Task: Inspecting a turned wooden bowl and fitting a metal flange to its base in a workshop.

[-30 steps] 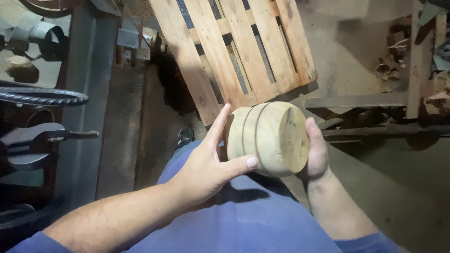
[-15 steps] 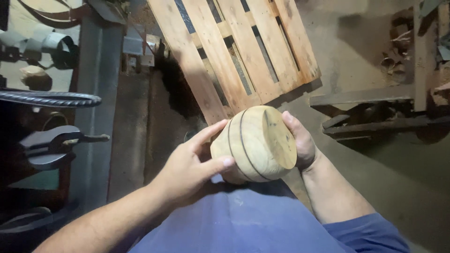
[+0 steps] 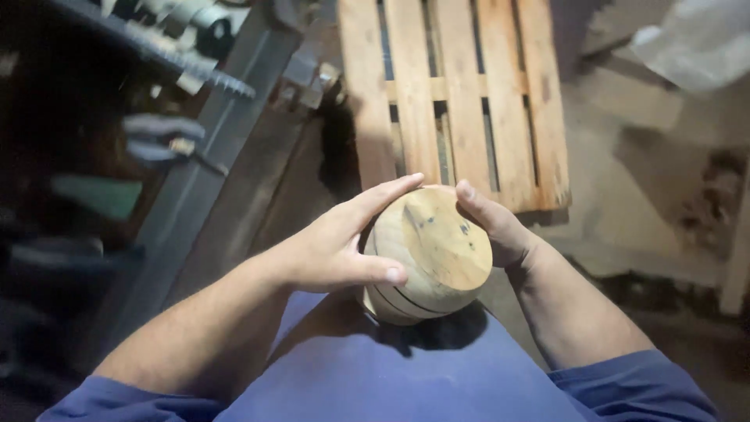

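The left side of the view was dark and blurred; a metal frame and some tools there could barely be made out. Both hands held a round wooden block above the lap: the left hand wrapped its near side, the right hand cupped the far edge, its fingers hidden behind the wood. Beyond lay a wooden pallet on a dusty concrete floor.

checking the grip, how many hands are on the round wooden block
2: the left hand wraps its left side, thumb on the flat face of the wooden block; the right hand cups its right edge.
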